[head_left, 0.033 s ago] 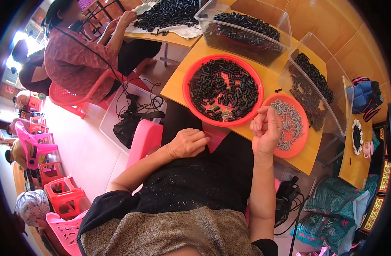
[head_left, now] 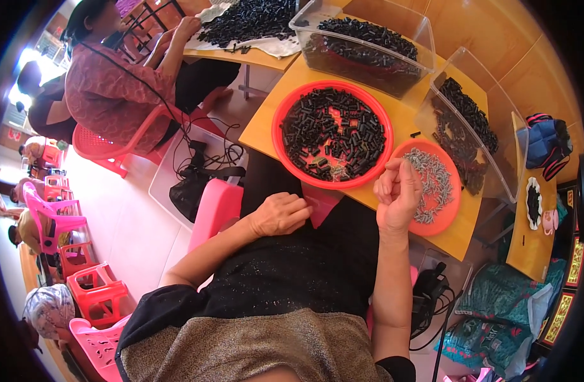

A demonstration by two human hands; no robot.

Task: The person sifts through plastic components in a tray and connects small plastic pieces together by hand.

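My right hand (head_left: 399, 194) curled at worktop's (head_left: 259, 135) near edge, by plate (head_left: 455, 207) of grey pieces (head_left: 433, 181); left hand (head_left: 280, 214) curled at lap (head_left: 346, 226). Can't tell if either grips anything. Black tubes (head_left: 363, 130) in basin (head_left: 276, 130), same edge: light fingertip pinch, 1 each, likely best.

The right hand (head_left: 397, 197), fingers curled, is raised at the near edge of an orange plate (head_left: 432, 229) of small grey pieces; the left hand (head_left: 282, 215) (loosely curled) lies by the dark trousers (head_left: 352, 223), below a red basin (head_left: 278, 137) of black tubes.
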